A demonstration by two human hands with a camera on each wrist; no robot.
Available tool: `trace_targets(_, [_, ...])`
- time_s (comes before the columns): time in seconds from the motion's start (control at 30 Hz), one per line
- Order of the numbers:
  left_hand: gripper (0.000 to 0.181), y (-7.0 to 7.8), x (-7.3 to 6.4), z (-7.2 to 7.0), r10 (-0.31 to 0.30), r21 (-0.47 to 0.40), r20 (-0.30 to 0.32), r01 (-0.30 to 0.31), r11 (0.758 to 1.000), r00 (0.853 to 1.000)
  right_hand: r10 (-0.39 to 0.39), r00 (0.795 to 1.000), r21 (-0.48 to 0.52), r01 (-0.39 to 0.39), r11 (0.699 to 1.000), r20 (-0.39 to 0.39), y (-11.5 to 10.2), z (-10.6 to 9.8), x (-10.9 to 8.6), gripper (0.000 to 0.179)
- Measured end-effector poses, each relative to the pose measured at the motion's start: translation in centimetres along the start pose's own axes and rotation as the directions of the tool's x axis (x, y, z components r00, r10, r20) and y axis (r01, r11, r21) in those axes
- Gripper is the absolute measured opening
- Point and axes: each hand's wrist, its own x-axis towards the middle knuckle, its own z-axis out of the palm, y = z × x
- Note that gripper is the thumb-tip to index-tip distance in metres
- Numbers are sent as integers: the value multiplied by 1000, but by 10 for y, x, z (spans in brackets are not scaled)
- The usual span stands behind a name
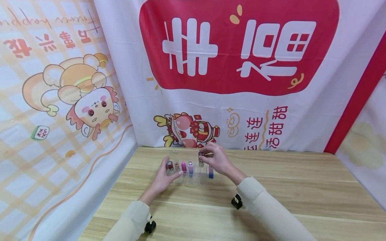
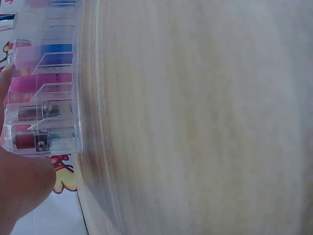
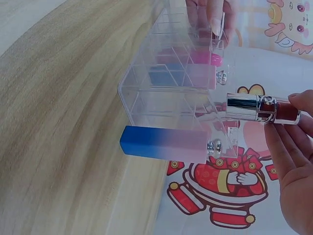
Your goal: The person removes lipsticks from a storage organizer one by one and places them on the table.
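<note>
Left hand and right hand work over a wooden table, one gripping a clear organizer where five tubes (two blue-and-pink) already stand, the other pinching a red-and-silver tube above the row's gap, apparently not yet seated.

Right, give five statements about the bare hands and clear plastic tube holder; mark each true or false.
1. The left hand grips the left end of the clear plastic holder. True.
2. The item at the holder's right end is green. False: it is a square-sided blue-and-pink tube.
3. The right hand pinches a silver-and-dark-red tube. True.
4. That tube's silver end points away from the holder. False: toward it.
5. A round-ended magenta tube stands in the holder. True.
</note>
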Motion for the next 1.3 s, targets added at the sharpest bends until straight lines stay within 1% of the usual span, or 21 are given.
trace_targets(0.17, [115,-1,2,0,5,-5,0,-5,1000,1000,11,1000,1,-11,1000,6,-2,-4,0,20])
trace_targets(0.47, [113,-1,1,1,27,-9,-5,-27,1000,1000,21,1000,-15,-21,1000,10,-2,-8,-2,19])
trace_targets(0.6, [112,-1,0,1,25,-15,-3,-25,1000,1000,15,1000,-14,-15,1000,11,-2,-10,-3,22])
trace_targets(0.8, [112,1,-1,1,23,-18,-1,-23,1000,1000,1,1000,-12,-1,1000,2,-3,-13,-4,22])
trace_targets(0.93, [113,2,-1,0,15,-15,-1,-15,1000,1000,8,1000,-16,-8,1000,1,-2,-15,-4,22])
trace_targets(1.07, [113,1,-1,0,13,-15,4,-13,1000,1000,17,1000,-14,-17,1000,5,-2,-16,-4,22])
trace_targets(1.3, [114,-1,-1,-1,17,-23,9,-17,1000,1000,3,1000,-19,-3,1000,1,-2,-19,-6,23])
